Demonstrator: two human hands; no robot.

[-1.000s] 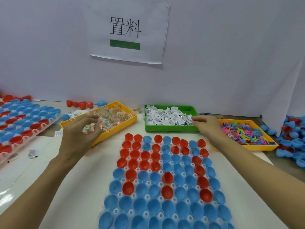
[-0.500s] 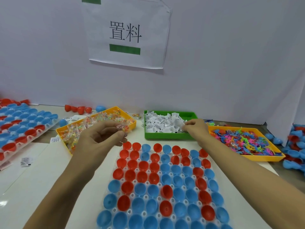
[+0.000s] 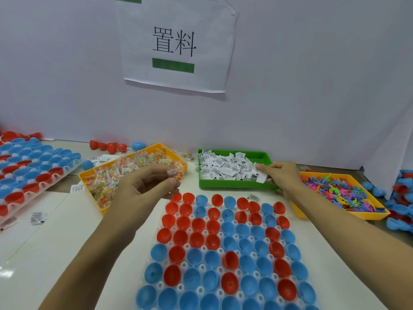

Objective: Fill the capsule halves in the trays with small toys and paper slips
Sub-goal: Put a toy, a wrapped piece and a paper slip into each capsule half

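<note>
Capsule tray, centre: red and blue halves, open side up. Left hand, 10 o'clock of tray: fingers curled, pinching clear toy packet. Right hand, 1 o'clock: fingertips pinching paper slip at green bin edge. Yellow packet bin at 10 o'clock; yellow toy bin at 2 o'clock.

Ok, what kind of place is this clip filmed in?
Probably a small assembly or packing station for capsule toys. A tray of open capsule halves lies in front, bins of paper slips and toys behind it, and a printed sign hangs on the white partition.
</note>
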